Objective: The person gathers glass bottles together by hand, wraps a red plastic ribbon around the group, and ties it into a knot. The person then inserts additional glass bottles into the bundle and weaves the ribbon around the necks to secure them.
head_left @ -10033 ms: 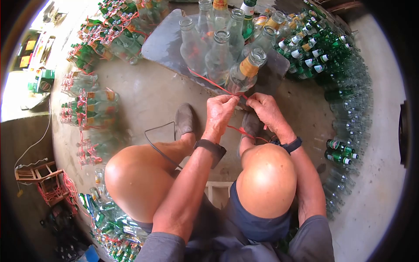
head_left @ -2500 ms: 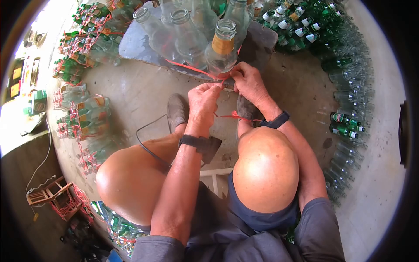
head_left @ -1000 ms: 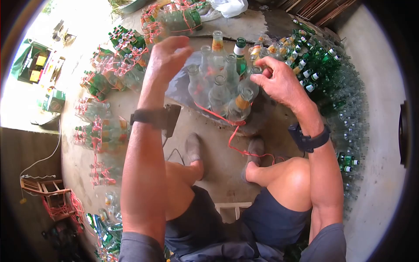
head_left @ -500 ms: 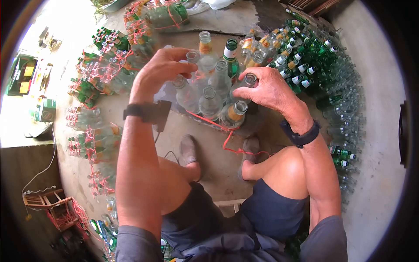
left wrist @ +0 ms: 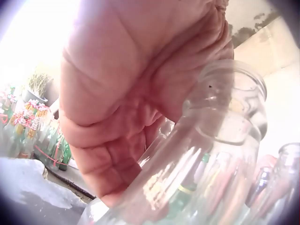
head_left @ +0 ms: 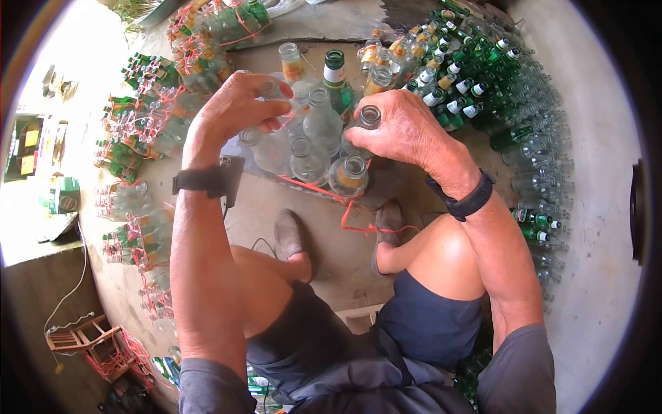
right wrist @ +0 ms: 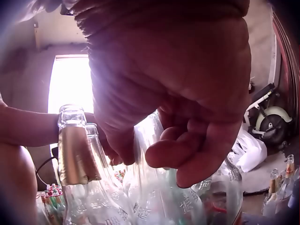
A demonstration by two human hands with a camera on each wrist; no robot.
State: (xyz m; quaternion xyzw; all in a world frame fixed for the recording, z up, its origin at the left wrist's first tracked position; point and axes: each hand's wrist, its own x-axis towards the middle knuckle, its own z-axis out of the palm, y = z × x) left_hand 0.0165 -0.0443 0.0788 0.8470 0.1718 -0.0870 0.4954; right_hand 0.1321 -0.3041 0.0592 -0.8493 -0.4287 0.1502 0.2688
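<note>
A cluster of clear glass bottles (head_left: 316, 124), with one green bottle (head_left: 334, 76) at its back, stands upright on a grey slab (head_left: 252, 160). Red twine (head_left: 310, 188) loops round the cluster's base, knotted in front, its tail trailing toward the right shoe. My left hand (head_left: 234, 110) curls round the neck of a clear bottle (left wrist: 187, 168) on the cluster's left side. On the right side, my right hand (head_left: 414, 131) grips another clear bottle (head_left: 369, 117) by the neck, thumb on the near side. The palm hides part of that neck in the right wrist view (right wrist: 146, 136).
Tied bundles of bottles (head_left: 141, 152) line the left floor. Many loose green bottles (head_left: 455, 83) and clear bottles (head_left: 538, 179) crowd the right side along the wall. A small wooden stool (head_left: 86, 338) with red twine lies at lower left.
Both hands have let go of the red twine at the front, risen apart, and come down onto bottle necks at either side of the cluster. The twine now hangs knotted.
</note>
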